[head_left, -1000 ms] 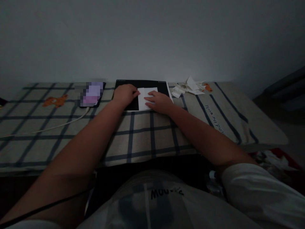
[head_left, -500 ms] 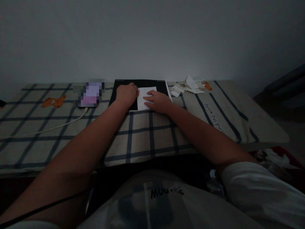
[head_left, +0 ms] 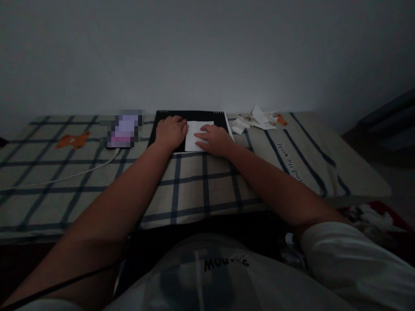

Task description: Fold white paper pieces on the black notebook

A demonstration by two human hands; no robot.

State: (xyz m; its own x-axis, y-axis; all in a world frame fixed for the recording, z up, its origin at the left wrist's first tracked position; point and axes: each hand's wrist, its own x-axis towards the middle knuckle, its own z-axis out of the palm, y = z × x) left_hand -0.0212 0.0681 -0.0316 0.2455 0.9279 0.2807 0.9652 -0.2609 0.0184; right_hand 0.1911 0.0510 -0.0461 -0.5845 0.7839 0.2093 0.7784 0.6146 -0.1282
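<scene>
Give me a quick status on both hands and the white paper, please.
Left hand flat at white paper left edge. Right hand pressing it onto black pad. Paper scraps off right, clear.

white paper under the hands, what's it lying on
The white paper lies on a black board that rests on the checked cloth. The left hand and right hand cover its side edges.

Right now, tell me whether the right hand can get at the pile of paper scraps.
Probably yes. The right hand rests on the white paper; the paper scraps lie apart to its right on the checked cloth, with nothing between.
</scene>
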